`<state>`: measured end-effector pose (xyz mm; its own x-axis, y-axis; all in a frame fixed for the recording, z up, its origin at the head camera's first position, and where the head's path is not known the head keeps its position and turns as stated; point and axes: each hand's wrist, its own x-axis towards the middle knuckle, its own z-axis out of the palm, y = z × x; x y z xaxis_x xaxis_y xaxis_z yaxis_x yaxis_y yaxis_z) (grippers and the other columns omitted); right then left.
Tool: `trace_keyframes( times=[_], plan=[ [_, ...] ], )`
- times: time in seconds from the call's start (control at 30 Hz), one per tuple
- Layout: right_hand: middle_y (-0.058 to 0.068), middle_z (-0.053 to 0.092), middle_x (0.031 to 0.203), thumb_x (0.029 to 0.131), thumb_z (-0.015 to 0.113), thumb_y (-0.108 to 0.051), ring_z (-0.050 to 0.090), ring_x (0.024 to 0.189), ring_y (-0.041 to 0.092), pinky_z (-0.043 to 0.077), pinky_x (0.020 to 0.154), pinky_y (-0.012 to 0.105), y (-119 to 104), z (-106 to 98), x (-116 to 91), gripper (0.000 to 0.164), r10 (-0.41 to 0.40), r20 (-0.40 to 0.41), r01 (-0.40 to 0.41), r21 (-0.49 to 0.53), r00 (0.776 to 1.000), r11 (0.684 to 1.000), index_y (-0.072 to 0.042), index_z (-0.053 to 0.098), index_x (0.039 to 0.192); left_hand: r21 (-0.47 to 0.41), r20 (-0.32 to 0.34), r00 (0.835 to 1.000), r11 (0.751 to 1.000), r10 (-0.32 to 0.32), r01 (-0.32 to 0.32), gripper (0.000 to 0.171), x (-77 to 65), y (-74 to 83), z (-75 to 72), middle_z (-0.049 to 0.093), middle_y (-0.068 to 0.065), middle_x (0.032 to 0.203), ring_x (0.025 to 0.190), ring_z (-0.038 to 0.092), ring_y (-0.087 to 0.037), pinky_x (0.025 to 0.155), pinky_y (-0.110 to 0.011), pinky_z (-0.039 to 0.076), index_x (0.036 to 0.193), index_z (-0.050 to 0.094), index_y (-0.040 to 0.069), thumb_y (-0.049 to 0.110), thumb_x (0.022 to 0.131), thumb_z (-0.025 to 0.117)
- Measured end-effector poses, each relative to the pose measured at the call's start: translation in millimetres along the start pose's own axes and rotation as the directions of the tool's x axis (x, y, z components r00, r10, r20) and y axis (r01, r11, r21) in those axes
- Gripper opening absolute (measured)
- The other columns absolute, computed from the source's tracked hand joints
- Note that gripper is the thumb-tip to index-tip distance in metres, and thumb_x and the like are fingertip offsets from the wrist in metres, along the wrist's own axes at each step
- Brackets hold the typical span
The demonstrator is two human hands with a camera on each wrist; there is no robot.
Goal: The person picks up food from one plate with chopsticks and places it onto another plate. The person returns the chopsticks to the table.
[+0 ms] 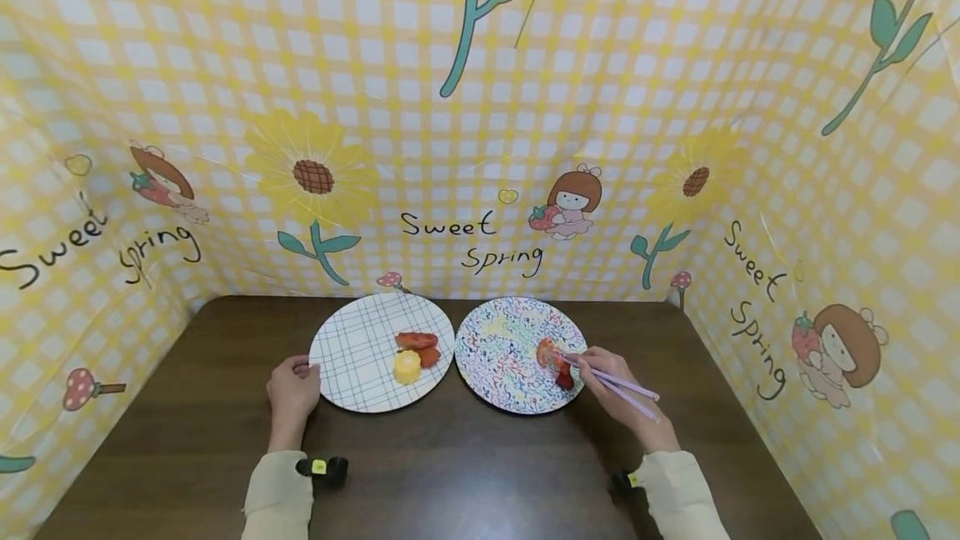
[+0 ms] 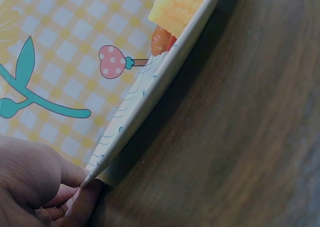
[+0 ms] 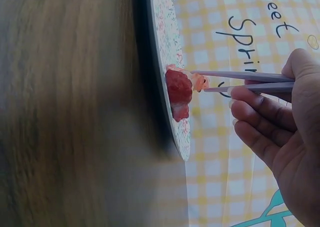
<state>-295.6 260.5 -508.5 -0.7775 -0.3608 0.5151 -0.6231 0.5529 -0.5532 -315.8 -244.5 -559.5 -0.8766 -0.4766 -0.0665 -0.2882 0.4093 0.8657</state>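
Observation:
My left hand (image 1: 293, 390) pinches the left rim of a white plate with a blue grid (image 1: 352, 357); in the left wrist view, thumb and fingers close on its edge (image 2: 145, 104). On this plate lie a yellow piece of corn (image 1: 407, 367) and reddish-brown pieces of food (image 1: 416, 342). My right hand (image 1: 611, 386) grips a pair of lilac chopsticks (image 1: 626, 386). Their tips are at an orange shrimp-like piece (image 1: 547, 352) on the multicoloured speckled plate (image 1: 495, 373). Beside it lies a dark red chunk (image 3: 179, 89), which partly hides the orange piece in the right wrist view.
The two plates stand side by side, rims close together, on a dark brown wooden table (image 1: 450, 473). Yellow checked cloth (image 1: 480, 148) with printed flowers and figures hangs behind the table and on both sides.

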Motion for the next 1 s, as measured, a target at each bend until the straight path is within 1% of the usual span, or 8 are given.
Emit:
trace_keyframes(
  times=[0.17, 0.27, 0.4, 0.53, 0.63, 0.73, 0.87, 1.0],
  plan=[
    [0.019, 0.068, 0.089, 0.097, 0.059, 0.002, 0.059, 0.077, 0.013, 0.051, 0.066, 0.025, -7, 4, 0, 0.02, -0.023, 0.042, 0.022, 0.03, 0.999, 0.999, -0.001, 0.073, 0.083, -0.006, -0.012, 1.0, 1.0, 0.013, -0.013, 0.039, 0.9, -0.3, 0.4, 0.058, -0.035, 0.126, 0.118, 0.056, -0.046, 0.099, -0.057, 0.046, 0.132, 0.054, -0.012, 0.014, 0.102, 0.052],
    [0.019, 0.067, 0.089, 0.097, 0.058, 0.0, 0.058, 0.078, 0.012, 0.052, 0.066, 0.025, -8, 9, 0, 0.018, -0.03, 0.071, 0.027, 0.031, 0.997, 0.999, -0.001, 0.075, 0.09, -0.005, -0.017, 1.0, 1.0, 0.014, -0.015, 0.039, 1.5, -0.6, 0.6, 0.058, -0.035, 0.126, 0.118, 0.056, -0.047, 0.099, -0.057, 0.046, 0.131, 0.054, -0.013, 0.013, 0.102, 0.052],
    [0.018, 0.069, 0.09, 0.096, 0.059, 0.002, 0.06, 0.08, 0.011, 0.053, 0.068, 0.025, -9, 12, -1, 0.018, -0.054, 0.074, 0.053, 0.013, 0.996, 0.999, 0.003, 0.076, 0.101, -0.008, -0.014, 1.0, 1.0, -0.001, 0.0, 0.04, 1.7, -1.0, 0.9, 0.057, -0.035, 0.127, 0.119, 0.055, -0.047, 0.099, -0.057, 0.046, 0.133, 0.053, -0.012, 0.014, 0.102, 0.052],
    [0.016, 0.07, 0.09, 0.095, 0.058, 0.004, 0.061, 0.08, 0.013, 0.053, 0.067, 0.026, -15, 14, 1, 0.02, -0.084, 0.068, 0.082, 0.029, 0.994, 0.996, 0.002, 0.076, 0.105, -0.011, -0.01, 1.0, 1.0, -0.008, 0.008, 0.04, 1.8, -1.4, 1.0, 0.057, -0.034, 0.127, 0.119, 0.055, -0.046, 0.099, -0.057, 0.047, 0.134, 0.053, -0.012, 0.014, 0.103, 0.051],
    [0.016, 0.07, 0.091, 0.095, 0.058, 0.004, 0.062, 0.082, 0.016, 0.054, 0.069, 0.028, -19, 17, 2, 0.019, -0.105, 0.06, 0.104, 0.021, 0.993, 0.994, -0.001, 0.076, 0.1, -0.011, -0.008, 1.0, 1.0, -0.009, 0.009, 0.041, 2.2, -1.6, 1.2, 0.057, -0.034, 0.128, 0.12, 0.055, -0.045, 0.1, -0.056, 0.047, 0.134, 0.053, -0.012, 0.014, 0.103, 0.051],
    [0.016, 0.069, 0.091, 0.093, 0.06, 0.006, 0.062, 0.083, 0.018, 0.054, 0.071, 0.028, -19, 21, 2, 0.016, -0.157, 0.045, 0.158, -0.016, 0.987, 0.987, -0.001, 0.074, 0.091, -0.01, -0.013, 1.0, 1.0, -0.004, 0.004, 0.04, 1.8, -1.2, 1.4, 0.057, -0.034, 0.127, 0.119, 0.055, -0.045, 0.099, -0.056, 0.047, 0.134, 0.053, -0.012, 0.014, 0.103, 0.051],
    [0.012, 0.066, 0.087, 0.091, 0.062, 0.009, 0.059, 0.081, 0.016, 0.051, 0.07, 0.024, -20, 26, 2, 0.017, -0.216, 0.038, 0.218, -0.047, 0.976, 0.975, -0.005, 0.071, 0.086, -0.006, -0.016, 1.0, 1.0, -0.003, 0.003, 0.039, 0.5, -0.6, 1.6, 0.058, -0.034, 0.126, 0.117, 0.056, -0.045, 0.098, -0.056, 0.047, 0.132, 0.054, -0.012, 0.013, 0.102, 0.052],
    [0.011, 0.067, 0.086, 0.092, 0.061, 0.008, 0.06, 0.082, 0.013, 0.054, 0.081, 0.033, -26, 27, 2, 0.018, -0.225, 0.053, 0.227, -0.024, 0.973, 0.974, -0.005, 0.073, 0.09, -0.006, -0.023, 1.0, 1.0, -0.001, 0.001, 0.039, 0.1, -0.5, 2.0, 0.058, -0.034, 0.125, 0.117, 0.056, -0.045, 0.098, -0.056, 0.047, 0.132, 0.054, -0.012, 0.013, 0.102, 0.052]
  ],
)
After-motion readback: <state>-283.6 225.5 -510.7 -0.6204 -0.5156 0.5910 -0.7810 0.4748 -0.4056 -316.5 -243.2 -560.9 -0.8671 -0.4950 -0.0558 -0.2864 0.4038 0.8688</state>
